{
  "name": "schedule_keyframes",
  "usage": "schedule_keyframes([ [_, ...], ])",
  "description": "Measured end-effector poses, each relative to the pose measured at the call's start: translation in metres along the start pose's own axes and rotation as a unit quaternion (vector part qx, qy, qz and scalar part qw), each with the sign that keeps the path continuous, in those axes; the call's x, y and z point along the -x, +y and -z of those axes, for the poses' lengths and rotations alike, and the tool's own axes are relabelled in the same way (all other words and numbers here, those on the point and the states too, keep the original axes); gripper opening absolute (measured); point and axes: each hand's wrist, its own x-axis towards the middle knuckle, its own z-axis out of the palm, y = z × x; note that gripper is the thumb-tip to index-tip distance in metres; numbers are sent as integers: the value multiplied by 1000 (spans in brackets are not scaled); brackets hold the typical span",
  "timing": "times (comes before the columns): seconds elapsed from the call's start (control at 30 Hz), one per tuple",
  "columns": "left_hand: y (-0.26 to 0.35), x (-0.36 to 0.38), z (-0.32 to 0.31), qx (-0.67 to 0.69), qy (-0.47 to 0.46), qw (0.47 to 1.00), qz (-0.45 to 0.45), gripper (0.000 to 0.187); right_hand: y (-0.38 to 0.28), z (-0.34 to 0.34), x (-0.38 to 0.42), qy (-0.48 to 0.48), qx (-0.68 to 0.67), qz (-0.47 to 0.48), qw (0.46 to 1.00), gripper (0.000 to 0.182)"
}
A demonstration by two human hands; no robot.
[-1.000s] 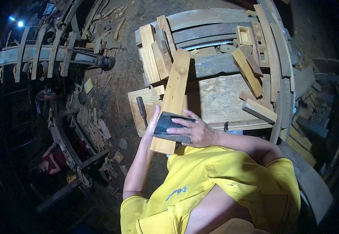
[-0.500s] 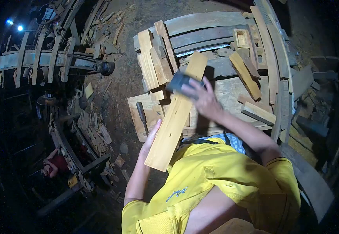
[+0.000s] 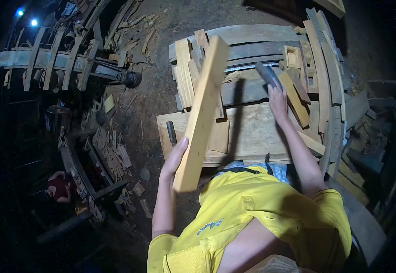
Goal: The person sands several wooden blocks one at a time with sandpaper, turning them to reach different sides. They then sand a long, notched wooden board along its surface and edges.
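My left hand (image 3: 176, 157) is wrapped round the lower left side of a long pale wooden beam (image 3: 202, 113), which is raised and tilted over the workbench. To the right, my right hand (image 3: 277, 102) holds the near end of a dark block (image 3: 269, 75) above the bench, beside a yellowish wooden piece (image 3: 295, 100). The beam shows two of its long faces and a few small dark marks. Left of it, a dark tool handle (image 3: 171, 133) lies on a board.
The wooden workbench (image 3: 257, 129) carries stacked planks (image 3: 185, 75) at its left and a small open wooden box (image 3: 292, 57) at its back right. Wood scraps (image 3: 116, 148) litter the ground. Another person (image 3: 60, 186) is at the lower left.
The dark block has left the beam's face and moved right with my right hand. My left hand has raised and turned the beam. The view has shifted slightly.
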Motion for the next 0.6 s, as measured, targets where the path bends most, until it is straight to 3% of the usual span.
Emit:
schedule_keyframes([
  [0.03, 24, -4, -23, -128, 55, 987, -77, 52, -8, 5, 11, -18, -15, -7, 1000, 34],
  [0.07, 19, -37, -16, -225, 94, 947, -208, 53, -9, 3, 24, -37, -27, -18, 999, 34],
  [0.1, 7, -77, -2, -316, 131, 878, -334, 55, -10, 1, 37, -55, -39, -29, 997, 35],
  [0.17, 2, -136, 9, -368, 224, 834, -345, 56, -25, 7, 60, -92, -57, -157, 982, 36],
  [0.2, 14, -142, -3, -364, 245, 849, -297, 56, -26, 11, 72, -86, -55, -159, 982, 36],
  [0.27, 31, -154, -20, -402, 316, 828, -230, 57, -24, 18, 95, -127, -53, -96, 986, 37],
  [0.33, 29, -179, -13, -443, 351, 798, -208, 56, -29, 36, 111, -112, -62, -109, 986, 36],
  [0.4, 19, -187, -11, -515, 413, 720, -215, 53, -27, 45, 127, -96, -70, -129, 985, 36],
  [0.53, 5, -212, 19, -574, 432, 648, -253, 59, -8, 57, 161, -98, -66, -122, 985, 33],
  [0.6, 4, -212, 24, -548, 405, 672, -289, 66, -17, 68, 169, -83, -94, -161, 979, 33],
])
